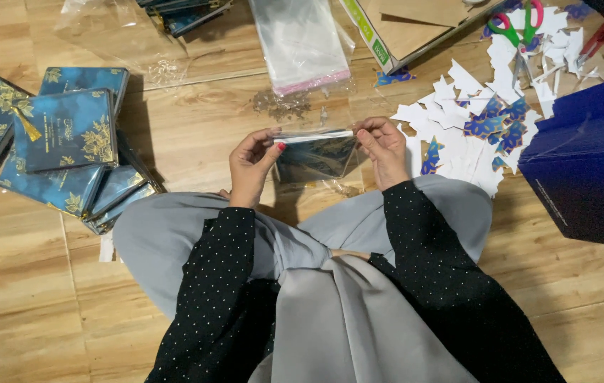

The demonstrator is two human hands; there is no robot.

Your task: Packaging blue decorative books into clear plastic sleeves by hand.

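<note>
A wooden floor (25, 298) fills the view, and a person is seated on it cross-legged in grey trousers and black dotted sleeves. At the right edge a large dark blue box (589, 167) is seen, with a spread of white and blue paper cut-outs (483, 131) lying beside it toward the middle. At the left a stack of blue cards with gold flower print (68, 152) is piled, several layers deep and fanned out. At the top a brown cardboard box (408, 25) is set, next to a pack of clear plastic sleeves (302, 42) with a pink strip along its near end; green-handled scissors (518, 25) are laid among the cut-outs farther right. Above the lap a dark blue card in a clear sleeve (316, 156) is held between both hands, its long axis running left to right across the view and its open, flap end turned away from the person, toward the top. The left hand (252, 167) is pinched onto the card's left top corner, thumb pressed against the fingers, and the right hand (383, 149) is pinched in the same way onto the right top corner. The card is thus hung between the two grips, its body lying below and between the fingertips, clear of the floor.
</note>
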